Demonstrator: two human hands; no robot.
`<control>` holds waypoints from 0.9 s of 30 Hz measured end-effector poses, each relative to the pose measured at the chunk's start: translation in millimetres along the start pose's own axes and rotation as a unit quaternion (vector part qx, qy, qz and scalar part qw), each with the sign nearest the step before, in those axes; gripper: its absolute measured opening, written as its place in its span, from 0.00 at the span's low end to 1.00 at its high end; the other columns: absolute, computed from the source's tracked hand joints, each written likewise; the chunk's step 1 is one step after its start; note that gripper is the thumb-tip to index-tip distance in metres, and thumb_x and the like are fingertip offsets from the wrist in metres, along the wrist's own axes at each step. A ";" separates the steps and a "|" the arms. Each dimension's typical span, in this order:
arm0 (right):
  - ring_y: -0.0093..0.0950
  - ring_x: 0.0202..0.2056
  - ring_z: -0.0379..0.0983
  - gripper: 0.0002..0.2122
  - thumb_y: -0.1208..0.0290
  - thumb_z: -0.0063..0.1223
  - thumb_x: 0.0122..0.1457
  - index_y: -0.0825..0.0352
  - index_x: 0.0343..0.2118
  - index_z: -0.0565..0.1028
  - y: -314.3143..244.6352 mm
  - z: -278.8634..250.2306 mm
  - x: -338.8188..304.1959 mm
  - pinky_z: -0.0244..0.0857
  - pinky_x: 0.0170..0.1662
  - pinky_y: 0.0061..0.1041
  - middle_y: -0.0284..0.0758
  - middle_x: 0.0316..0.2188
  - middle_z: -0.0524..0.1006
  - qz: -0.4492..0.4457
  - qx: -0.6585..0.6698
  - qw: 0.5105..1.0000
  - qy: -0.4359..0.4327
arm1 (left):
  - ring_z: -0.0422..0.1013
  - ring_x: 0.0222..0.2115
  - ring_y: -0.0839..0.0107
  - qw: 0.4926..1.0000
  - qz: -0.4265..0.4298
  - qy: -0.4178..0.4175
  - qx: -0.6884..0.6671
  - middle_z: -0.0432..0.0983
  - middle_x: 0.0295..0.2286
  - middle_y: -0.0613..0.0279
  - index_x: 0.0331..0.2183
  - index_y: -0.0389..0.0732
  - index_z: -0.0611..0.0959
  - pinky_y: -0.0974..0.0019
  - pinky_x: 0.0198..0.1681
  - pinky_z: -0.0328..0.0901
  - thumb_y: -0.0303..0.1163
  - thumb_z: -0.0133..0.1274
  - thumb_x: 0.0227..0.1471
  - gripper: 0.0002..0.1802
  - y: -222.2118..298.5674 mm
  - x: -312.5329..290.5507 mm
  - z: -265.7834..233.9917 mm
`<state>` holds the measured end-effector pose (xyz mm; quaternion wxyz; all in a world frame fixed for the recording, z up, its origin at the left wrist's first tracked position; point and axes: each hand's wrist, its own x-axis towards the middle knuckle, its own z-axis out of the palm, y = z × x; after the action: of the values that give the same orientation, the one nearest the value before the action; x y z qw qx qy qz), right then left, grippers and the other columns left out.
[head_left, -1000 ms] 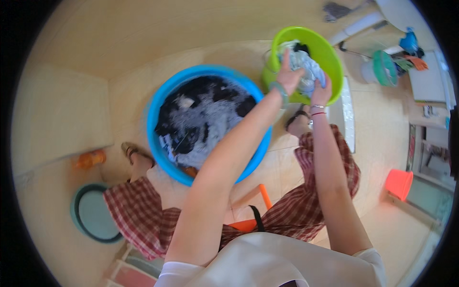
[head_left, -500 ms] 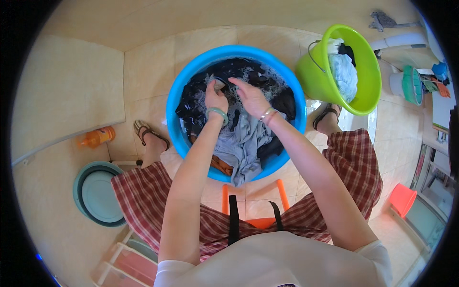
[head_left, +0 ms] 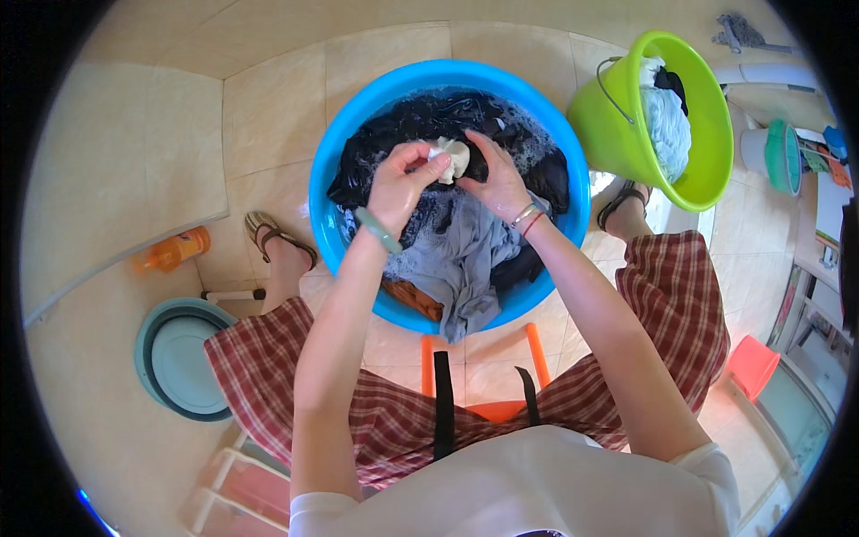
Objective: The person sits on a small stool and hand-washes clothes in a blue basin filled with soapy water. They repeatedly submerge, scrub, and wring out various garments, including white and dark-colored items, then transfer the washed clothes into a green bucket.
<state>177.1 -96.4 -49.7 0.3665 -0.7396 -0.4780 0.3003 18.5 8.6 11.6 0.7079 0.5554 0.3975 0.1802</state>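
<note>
A small crumpled white cloth [head_left: 453,162] is pinched between the thumb and fingers of my left hand [head_left: 399,185], above the wet laundry. Beside the cloth's right side, my right hand [head_left: 501,185] holds nothing, its thumb and fingers spread apart. Below them stands a big round blue basin [head_left: 316,206] with soapy water. Dark wet clothes [head_left: 385,134] fill its far part. A grey garment [head_left: 474,264] lies in its near part and hangs over the near rim. Some brown-orange cloth [head_left: 413,298] shows at the near left.
To the basin's right, a tilted lime-green bucket [head_left: 711,143] holds light blue, white and black cloth. Green-grey basins [head_left: 188,358] and an orange bottle [head_left: 174,249] lie left. An orange stool [head_left: 497,411] is under me. A coral bucket [head_left: 753,367] stands at the right.
My left hand has come up and toward me with the white cloth, which now shows more fully. My right hand has moved in beside it, its fingers curving around the cloth's side.
</note>
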 end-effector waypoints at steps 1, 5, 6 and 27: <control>0.41 0.55 0.64 0.33 0.67 0.64 0.45 0.60 0.57 0.64 -10.0 -6.8 1.7 0.57 0.58 0.38 0.45 0.55 0.66 -0.030 0.008 0.999 0.023 | 0.71 0.40 0.75 0.998 -0.022 -0.034 -0.053 0.76 0.38 0.64 0.38 0.39 0.79 0.71 0.44 0.64 0.35 0.51 0.57 0.11 41.3 -9.3 8.2; 0.29 0.52 0.66 0.34 0.70 0.66 0.44 0.62 0.57 0.64 -30.4 -6.1 10.5 0.60 0.55 0.29 0.40 0.51 0.70 0.041 0.262 0.964 -0.024 | 0.67 0.49 0.64 0.982 0.014 -0.095 -0.162 0.68 0.51 0.52 0.37 0.41 0.77 0.59 0.52 0.62 0.34 0.46 0.59 0.09 122.7 -27.7 10.9; 0.27 0.51 0.67 0.32 0.71 0.65 0.44 0.63 0.55 0.65 -33.8 -8.4 13.1 0.61 0.54 0.28 0.38 0.50 0.71 0.091 0.341 0.934 -0.052 | 0.67 0.50 0.62 0.979 0.023 -0.092 -0.180 0.67 0.52 0.51 0.37 0.41 0.76 0.57 0.53 0.62 0.34 0.45 0.58 0.09 129.2 -28.3 6.1; 0.50 0.38 0.70 0.08 0.73 0.44 0.57 0.66 0.38 0.73 102.0 91.8 17.3 0.65 0.43 0.42 0.52 0.36 0.72 0.107 -0.109 0.981 -0.122 | 0.71 0.37 0.73 0.977 -0.135 0.162 0.043 0.75 0.37 0.64 0.46 0.39 0.77 0.70 0.35 0.68 0.24 0.47 0.56 0.15 -185.0 49.2 9.9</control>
<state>160.1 -85.0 -186.5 0.1885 -0.7797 -0.4671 0.3719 22.0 -22.3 -177.5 0.6274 0.4900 0.5854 0.1537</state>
